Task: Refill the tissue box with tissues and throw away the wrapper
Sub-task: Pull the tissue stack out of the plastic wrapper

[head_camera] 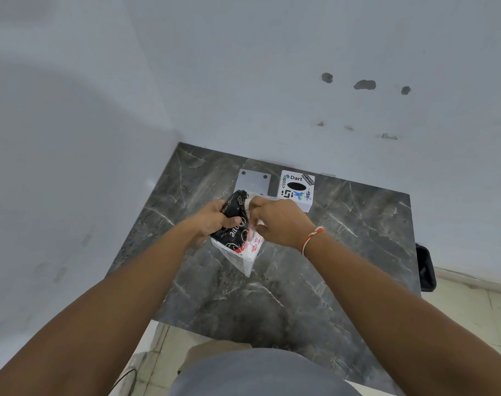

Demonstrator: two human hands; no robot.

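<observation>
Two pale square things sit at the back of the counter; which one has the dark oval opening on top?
The right one, the stickered tissue box, nearest the right hand. The plain grey plate left of it shows only small round spots.

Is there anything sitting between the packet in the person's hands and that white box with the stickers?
No. In the head view only bare marble tabletop separates the tissue packet from the white box.

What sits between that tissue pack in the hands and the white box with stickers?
Nothing visible. The black-and-red plastic tissue pack is held above bare grey marble tabletop; the white stickered tissue box stands just beyond, its oval opening uncovered.
</observation>
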